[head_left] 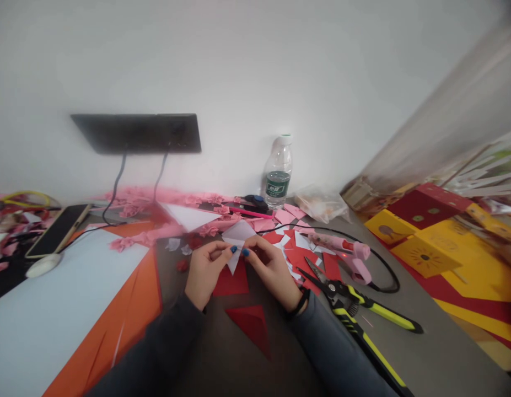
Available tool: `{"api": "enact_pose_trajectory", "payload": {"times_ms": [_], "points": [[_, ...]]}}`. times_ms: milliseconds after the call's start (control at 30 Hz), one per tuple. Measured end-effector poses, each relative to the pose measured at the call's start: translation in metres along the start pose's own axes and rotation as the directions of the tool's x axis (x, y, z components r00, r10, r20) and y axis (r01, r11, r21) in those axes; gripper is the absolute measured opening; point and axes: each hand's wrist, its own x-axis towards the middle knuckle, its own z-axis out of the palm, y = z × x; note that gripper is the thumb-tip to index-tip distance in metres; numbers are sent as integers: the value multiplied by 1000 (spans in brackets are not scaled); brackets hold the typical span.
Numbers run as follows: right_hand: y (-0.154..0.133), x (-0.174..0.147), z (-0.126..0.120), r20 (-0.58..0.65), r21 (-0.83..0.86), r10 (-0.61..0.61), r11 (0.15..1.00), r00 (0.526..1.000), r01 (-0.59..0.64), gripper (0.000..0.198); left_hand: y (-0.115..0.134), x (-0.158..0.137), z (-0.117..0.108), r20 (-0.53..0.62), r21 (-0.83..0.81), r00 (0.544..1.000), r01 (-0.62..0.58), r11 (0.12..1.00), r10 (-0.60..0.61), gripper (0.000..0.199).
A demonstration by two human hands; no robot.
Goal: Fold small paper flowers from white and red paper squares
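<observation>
Between my two hands is a small folded piece of white paper (237, 232), its lower tip pointing down. My left hand (206, 270) pinches it from the left with thumb and fingers. From the other side my right hand (275, 267) pinches it close to the middle, so both thumbs nearly meet. Beneath the hands lies a red paper square (232, 284), partly covered by the white paper. Nearer to me rests a folded red paper triangle (252, 326).
Pliers-like cutters with yellow-black handles (342, 292) lie right, beside a pink glue gun (342, 247) and red and white scraps (299, 256). A water bottle (279, 176) stands at the wall. Left are large white sheets (73, 309), orange paper (127, 314) and a phone (59, 230).
</observation>
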Motion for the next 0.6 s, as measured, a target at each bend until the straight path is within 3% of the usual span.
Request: {"api": "enact_pose_trajectory", "payload": {"times_ms": [333,500,600], "points": [[2,0,1,47,43,84,995,995,-86,18,3,1,2,48,53,997,-66,996,64,17],[3,2,-1,22,119,66,991,998,-68,23,4,-1,4,58,-48,998,-8,999,11,24],[4,3,-2,-5,202,67,977,998,-64,26,5,-2,6,123,-116,992,12,993,2,28]]}}
